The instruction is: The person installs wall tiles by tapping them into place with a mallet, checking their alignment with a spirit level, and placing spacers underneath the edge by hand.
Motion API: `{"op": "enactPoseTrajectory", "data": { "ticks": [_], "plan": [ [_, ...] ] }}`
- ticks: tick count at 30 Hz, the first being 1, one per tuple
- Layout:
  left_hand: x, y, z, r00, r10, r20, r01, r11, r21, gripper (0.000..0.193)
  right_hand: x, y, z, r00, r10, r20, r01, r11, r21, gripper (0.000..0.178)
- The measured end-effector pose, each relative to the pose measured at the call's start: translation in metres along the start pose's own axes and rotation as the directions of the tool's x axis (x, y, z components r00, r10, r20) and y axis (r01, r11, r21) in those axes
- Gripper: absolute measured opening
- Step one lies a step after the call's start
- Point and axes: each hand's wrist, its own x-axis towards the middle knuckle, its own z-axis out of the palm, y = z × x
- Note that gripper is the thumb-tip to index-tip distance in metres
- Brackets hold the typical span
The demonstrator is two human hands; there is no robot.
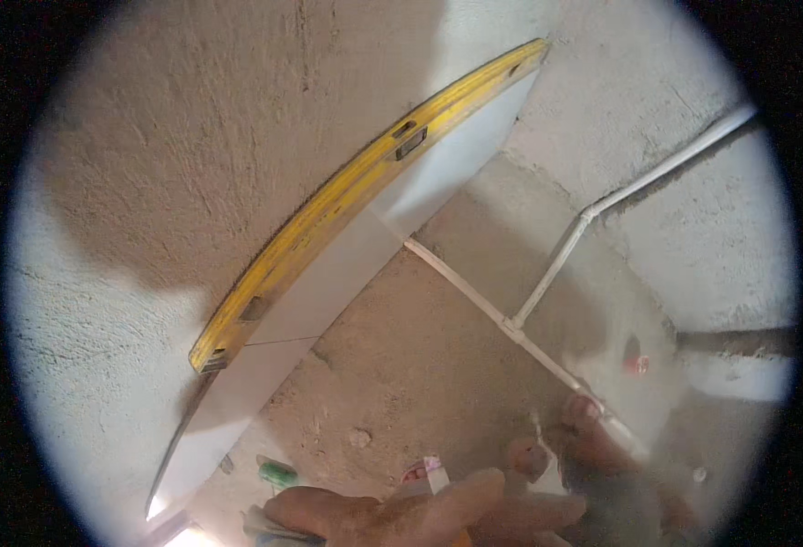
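A long yellow spirit level (337,201) lies along the top edge of a row of pale wall tiles (351,260), against the rough plaster wall. Neither hand touches it. At the lower edge my left hand (365,518) is bent, its fingers toward the right. A grey-green piece (274,529) shows beside it, and a small orange bit lies under the fingers; what is held is hidden. My right hand (533,518) seems to meet it there, blurred and cut off, so its grip cannot be made out.
White pipe (465,281) crosses the rough floor from the tiles and branches toward the right wall. A green object (277,472) lies near my left hand. Blurred toes (529,459) show beyond my hands. A small red item (637,365) is at the right. Bright light comes from the lower left.
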Motion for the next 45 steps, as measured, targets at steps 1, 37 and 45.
{"op": "enactPoseTrajectory", "data": {
  "ticks": [1, 37, 45],
  "plan": [
    [0.004, -0.003, 0.001, 1.0, 0.003, -0.026, -0.004, 1.0, -0.011, 0.053, 0.015, -0.001, -0.012, 0.992, -0.119, -0.032, 0.113, 0.98, -0.163, 0.026],
    [-0.004, 0.058, -0.085, -0.073, 0.995, -0.064, 0.997, 0.071, -0.022, 0.064, 0.398, -0.284, -0.294, -0.083, -0.978, 0.189, 0.243, -0.204, -0.948, 0.067],
    [0.004, 0.058, -0.089, -0.144, 0.989, -0.009, 0.986, 0.145, 0.078, 0.058, 0.385, -0.284, -0.281, -0.181, -0.974, 0.136, 0.289, -0.185, -0.939, 0.058]
  ]
}}
